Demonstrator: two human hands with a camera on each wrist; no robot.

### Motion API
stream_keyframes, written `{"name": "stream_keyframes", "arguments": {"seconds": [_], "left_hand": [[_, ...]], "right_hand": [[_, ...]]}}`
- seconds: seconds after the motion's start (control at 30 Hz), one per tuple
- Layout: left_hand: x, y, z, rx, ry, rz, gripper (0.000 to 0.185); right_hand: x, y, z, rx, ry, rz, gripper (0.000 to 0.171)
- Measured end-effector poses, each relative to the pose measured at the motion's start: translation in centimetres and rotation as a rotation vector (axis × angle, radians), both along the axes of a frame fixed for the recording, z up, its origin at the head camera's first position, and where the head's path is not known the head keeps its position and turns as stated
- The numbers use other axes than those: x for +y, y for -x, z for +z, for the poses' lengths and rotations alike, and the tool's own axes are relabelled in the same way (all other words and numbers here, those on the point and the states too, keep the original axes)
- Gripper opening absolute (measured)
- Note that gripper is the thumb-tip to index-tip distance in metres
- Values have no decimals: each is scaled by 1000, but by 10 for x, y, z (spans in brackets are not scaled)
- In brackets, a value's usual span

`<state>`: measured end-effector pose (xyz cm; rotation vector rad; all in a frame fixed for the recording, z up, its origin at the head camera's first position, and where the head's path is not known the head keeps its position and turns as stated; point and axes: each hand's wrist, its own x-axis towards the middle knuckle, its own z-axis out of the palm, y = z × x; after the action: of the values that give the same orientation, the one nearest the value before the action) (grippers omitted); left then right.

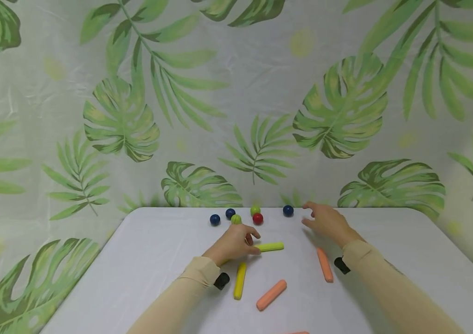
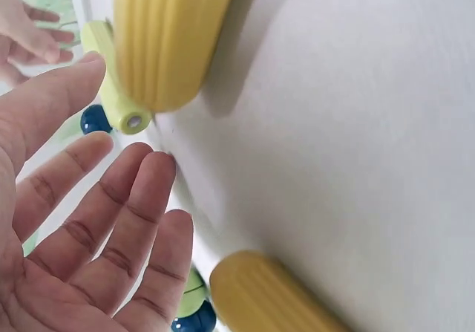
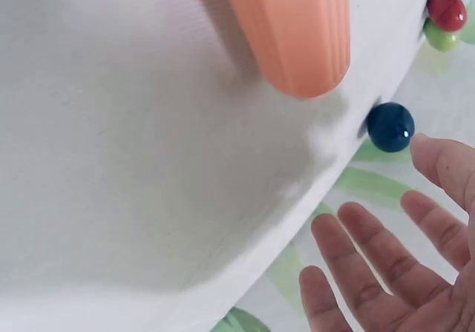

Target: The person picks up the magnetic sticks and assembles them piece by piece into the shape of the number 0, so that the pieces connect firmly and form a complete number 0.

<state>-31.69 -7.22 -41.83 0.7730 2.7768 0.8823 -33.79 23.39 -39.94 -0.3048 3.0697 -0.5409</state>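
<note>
orange ridged plastic stick (image 1: 297, 332): cut off by bottom edge, head view
yellow ridged plastic stick (image 2: 271, 300): cut off at bottom, left wrist view
left hand (image 1: 234, 242): covers near end of lime-green plastic stick (image 1: 271, 247)

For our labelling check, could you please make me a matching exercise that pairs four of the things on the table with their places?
Things:
1. lime-green stick
2. dark blue ball
3. red ball
4. yellow stick

Places:
A. at the table's far edge, just left of the right hand
B. near the left wrist, lying roughly lengthwise toward the person
C. at the fingertips of the left hand, lying crosswise
D. in the cluster of balls, just below a green ball

Pairs: 1-C, 2-A, 3-D, 4-B
</note>
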Motion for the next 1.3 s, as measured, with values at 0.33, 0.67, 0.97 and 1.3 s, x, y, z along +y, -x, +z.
{"name": "stream_keyframes", "arguments": {"seconds": [0.33, 0.67, 0.97, 1.3], "left_hand": [[8, -1, -5, 3, 27, -4, 30], [10, -1, -8, 31, 39, 13, 17], [11, 0, -7, 42, 33, 16, 15], [11, 0, -6, 48, 25, 17, 13]], "right_hand": [[-22, 23, -8, 25, -10, 28, 59], [-35, 34, -11, 27, -13, 44, 61], [-44, 39, -6, 33, -71, 25, 59], [-49, 42, -7, 42, -104, 23, 52]]}}
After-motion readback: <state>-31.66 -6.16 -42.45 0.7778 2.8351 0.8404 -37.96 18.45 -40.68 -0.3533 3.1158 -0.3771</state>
